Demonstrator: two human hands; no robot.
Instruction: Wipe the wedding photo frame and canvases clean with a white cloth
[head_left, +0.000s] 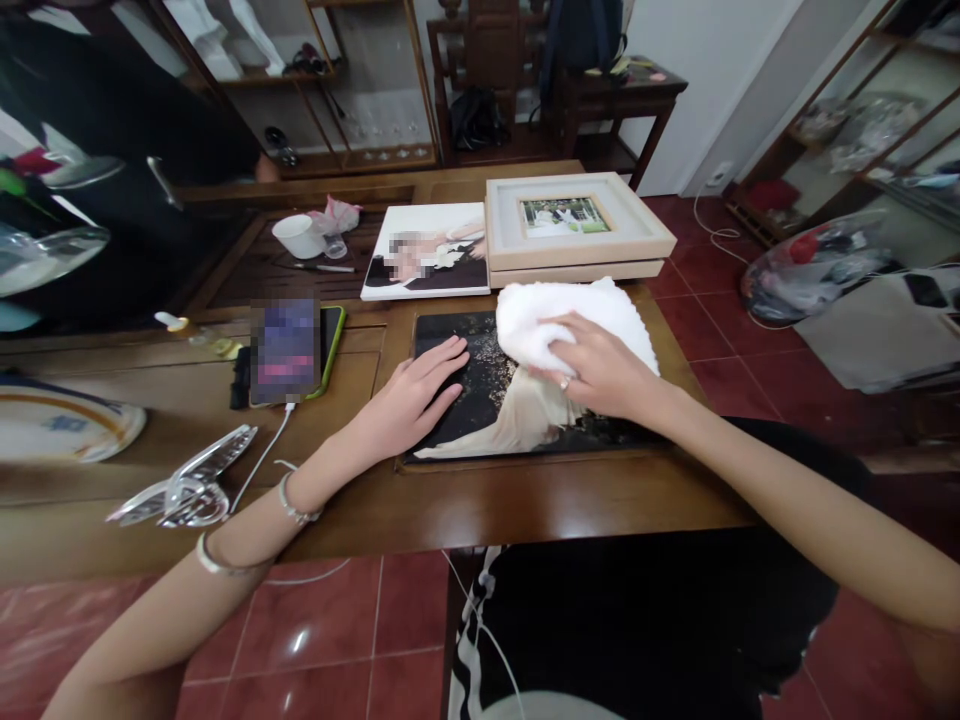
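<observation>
Presently, one dark, rectangular picture [491, 395] lies flat on the wooden table [465, 510]. The left hand [412, 400] rests with straight fingers over its left edge; two slim bracelets [292, 505] are on this arm. The right hand [592, 365] has its fingers bent, gripping one white towel [622, 320], thick and fluffy, on the picture's upper right part. Behind it are two stacked frames [637, 235] of pale wood, one flat print [450, 275] and, farther left, one round, smooth cup [296, 238].
</observation>
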